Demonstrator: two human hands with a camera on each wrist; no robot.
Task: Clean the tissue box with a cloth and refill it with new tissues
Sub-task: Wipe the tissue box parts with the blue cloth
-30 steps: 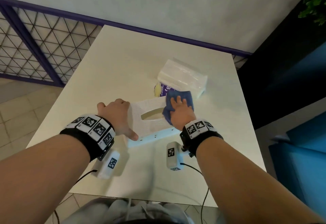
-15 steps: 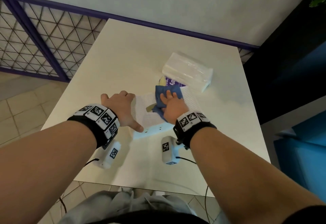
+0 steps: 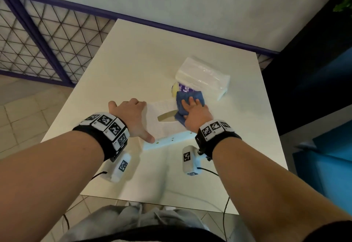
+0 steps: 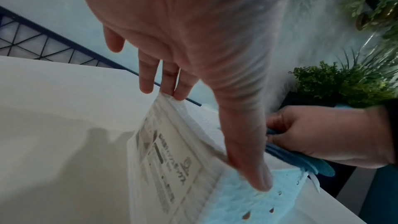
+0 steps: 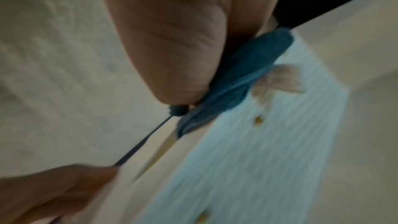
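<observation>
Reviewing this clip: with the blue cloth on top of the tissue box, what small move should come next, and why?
Probably sweep the folded blue cloth back across the top of the white tissue box toward its oval slot. The right hand presses the cloth at the far right end, the left hand braces the box's left end, and the near top looks unwiped.

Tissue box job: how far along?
Nothing looks finished. In hand: right hand presses the blue cloth on the tissue box top, beside its empty slot; left hand steadies the box's left end. Left: finish wiping, then refill. The new tissue pack lies wrapped on the table behind the box.
</observation>
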